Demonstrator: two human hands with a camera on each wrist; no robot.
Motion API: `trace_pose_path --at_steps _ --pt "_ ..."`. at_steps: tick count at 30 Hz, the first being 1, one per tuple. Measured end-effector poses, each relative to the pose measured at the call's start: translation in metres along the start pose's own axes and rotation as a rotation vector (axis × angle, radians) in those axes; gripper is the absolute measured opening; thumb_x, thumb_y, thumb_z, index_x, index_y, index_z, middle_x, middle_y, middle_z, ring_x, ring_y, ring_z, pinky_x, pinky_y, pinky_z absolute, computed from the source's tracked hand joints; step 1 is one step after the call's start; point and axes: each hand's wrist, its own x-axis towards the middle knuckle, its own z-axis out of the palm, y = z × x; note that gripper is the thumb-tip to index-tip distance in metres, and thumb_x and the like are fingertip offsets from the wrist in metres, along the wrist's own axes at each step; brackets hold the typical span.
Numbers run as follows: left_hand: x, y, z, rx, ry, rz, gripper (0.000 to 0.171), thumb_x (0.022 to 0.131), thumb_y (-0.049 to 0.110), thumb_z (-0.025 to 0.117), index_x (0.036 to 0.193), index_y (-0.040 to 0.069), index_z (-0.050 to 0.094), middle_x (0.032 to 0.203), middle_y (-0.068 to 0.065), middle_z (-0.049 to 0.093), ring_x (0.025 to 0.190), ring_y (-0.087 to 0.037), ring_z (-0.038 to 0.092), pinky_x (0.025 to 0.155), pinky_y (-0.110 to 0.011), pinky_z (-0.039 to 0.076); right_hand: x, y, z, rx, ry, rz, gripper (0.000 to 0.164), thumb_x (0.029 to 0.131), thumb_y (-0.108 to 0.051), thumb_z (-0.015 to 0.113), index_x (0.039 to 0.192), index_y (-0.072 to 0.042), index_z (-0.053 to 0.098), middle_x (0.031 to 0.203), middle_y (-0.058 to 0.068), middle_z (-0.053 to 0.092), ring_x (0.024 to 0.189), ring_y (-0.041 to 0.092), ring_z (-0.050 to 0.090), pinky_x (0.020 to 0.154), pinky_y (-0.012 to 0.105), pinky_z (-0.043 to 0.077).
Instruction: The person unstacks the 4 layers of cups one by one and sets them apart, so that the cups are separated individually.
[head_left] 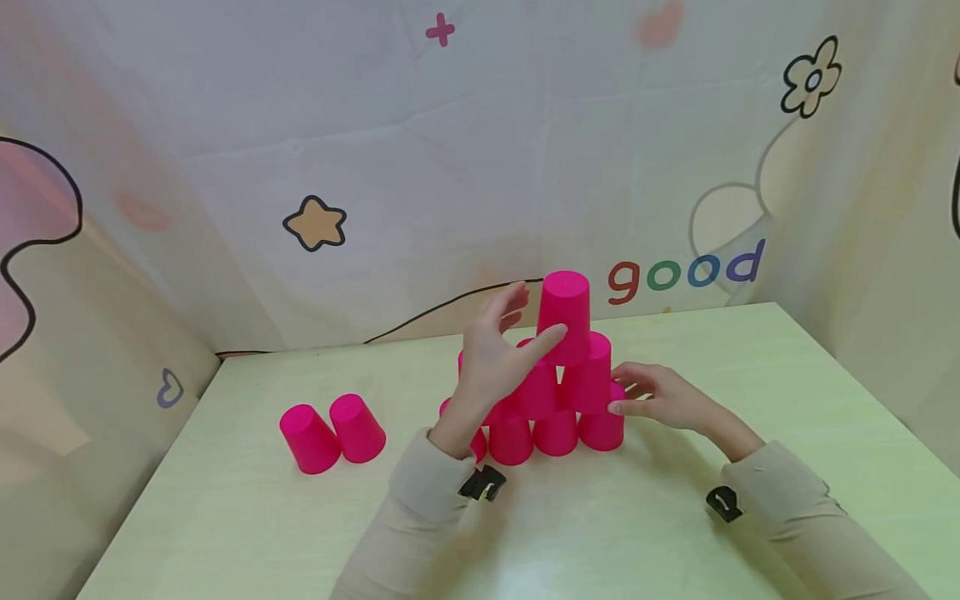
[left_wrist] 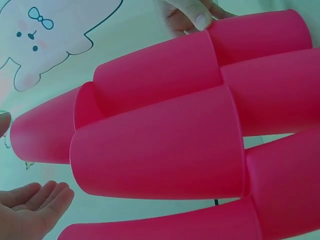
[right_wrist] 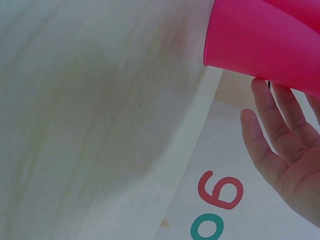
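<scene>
Upside-down pink cups form a stacked pyramid on the table, with a single top cup (head_left: pixel 565 317) on a row of cups, including the right one (head_left: pixel 587 379). My left hand (head_left: pixel 495 350) is beside the top cup, thumb and fingers spread apart. In the left wrist view, a gap shows between the fingers (left_wrist: pixel 42 202) and that top cup (left_wrist: pixel 45 127). At the right end of the base, my right hand (head_left: pixel 667 398) reaches to the lowest cup (head_left: pixel 602 429). Its fingers (right_wrist: pixel 280 115) are extended, fingertips right at the cup's side (right_wrist: pixel 260 45). My left forearm hides the pyramid's left part.
Two more upside-down pink cups (head_left: pixel 310 439) (head_left: pixel 357 429) stand side by side on the table (head_left: pixel 247 517), left of the pyramid. Behind the table's back edge hangs a printed curtain (head_left: pixel 420 192). Small black devices are strapped at both wrists.
</scene>
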Motion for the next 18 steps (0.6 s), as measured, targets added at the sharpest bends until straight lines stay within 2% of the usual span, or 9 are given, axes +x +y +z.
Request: trace_pose_path --at_steps 5,13,18 --pt "0.005 0.003 0.004 0.013 -0.037 -0.061 0.062 0.077 0.024 0.073 0.130 0.007 0.046 0.123 -0.007 0.052 0.109 -0.021 0.051 0.088 -0.028 0.046 0.000 0.000 0.000 -0.005 0.003 -0.007 0.043 0.080 -0.025 0.069 0.114 -0.005 0.054 0.109 0.011 0.057 0.095 0.026 0.057 0.077 0.036 0.051" --pt "0.009 0.001 0.010 -0.006 -0.100 -0.071 0.061 0.076 0.026 0.073 0.130 0.013 0.048 0.117 0.002 0.057 0.107 -0.013 0.053 0.086 -0.027 0.046 0.000 -0.002 0.000 -0.013 0.006 -0.003 0.044 0.080 -0.026 0.070 0.115 -0.004 0.054 0.109 0.012 0.057 0.094 0.026 0.057 0.077 0.037 0.051" --pt "0.011 0.000 0.014 -0.013 -0.121 -0.059 0.058 0.077 0.022 0.073 0.129 0.013 0.048 0.112 0.002 0.059 0.102 -0.012 0.055 0.082 -0.026 0.048 -0.001 -0.003 -0.001 -0.009 0.004 -0.001 0.043 0.080 -0.025 0.069 0.114 -0.004 0.054 0.109 0.011 0.057 0.095 0.026 0.057 0.077 0.036 0.051"
